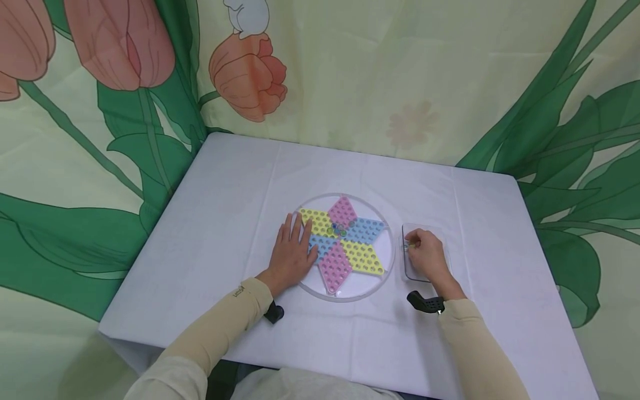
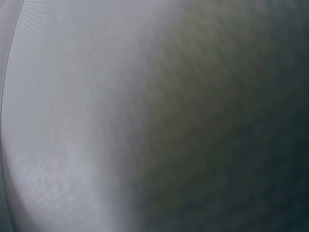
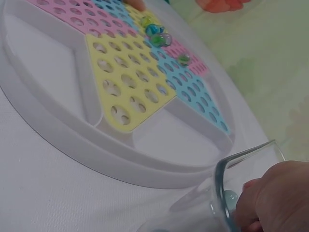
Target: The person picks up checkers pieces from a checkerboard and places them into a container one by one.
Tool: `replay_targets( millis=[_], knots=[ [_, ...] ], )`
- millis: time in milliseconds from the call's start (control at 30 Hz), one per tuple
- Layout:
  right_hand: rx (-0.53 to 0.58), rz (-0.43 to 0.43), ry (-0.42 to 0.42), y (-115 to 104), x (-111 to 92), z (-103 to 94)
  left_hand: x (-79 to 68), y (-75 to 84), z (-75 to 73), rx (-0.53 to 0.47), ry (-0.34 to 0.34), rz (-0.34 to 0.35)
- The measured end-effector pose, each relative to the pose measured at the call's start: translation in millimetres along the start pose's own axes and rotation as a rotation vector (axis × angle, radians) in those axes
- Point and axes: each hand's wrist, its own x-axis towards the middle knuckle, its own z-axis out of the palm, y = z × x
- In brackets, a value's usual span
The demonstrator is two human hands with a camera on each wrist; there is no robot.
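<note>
On the table lies a round Chinese checkers board [image 1: 385, 286] with a star of pink, yellow and blue sections. My left hand [image 1: 292, 253] rests flat on its left side, fingers spread over the yellow and blue holes. Several glass marbles [image 3: 155, 34] sit in holes around the board's middle. To the right of the board is a clear plastic box [image 1: 439, 230]. My right hand [image 1: 426, 254] reaches into it with curled fingers. At its fingertips is a pale marble [image 3: 231, 198], which appears pinched; the hand partly hides the grip.
A white cloth covers the table [image 1: 240, 183]. Behind it hangs a curtain [image 1: 350, 78] printed with tulips. A black wrist camera [image 1: 425, 303] hangs under the right wrist, and another black device [image 1: 274, 312] sits by the left wrist. The left wrist view is mostly blurred.
</note>
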Motion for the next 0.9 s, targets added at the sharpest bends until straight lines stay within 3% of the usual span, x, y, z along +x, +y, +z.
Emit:
replay_targets(
  millis=[100, 467, 900],
  knots=[
    [0.003, -0.012, 0.022, -2, -1, -1.1, 0.0, -0.3, 1.7, -0.006, 0.003, 0.000],
    [0.077, -0.159, 0.224, -17, 3, -4.6, -0.3, 0.5, -1.1, -0.026, 0.006, 0.000],
    [0.123, -0.293, 0.246, -43, 9, 2.5, 0.4, 0.4, 0.4, -0.006, 0.003, -0.006]
  ],
)
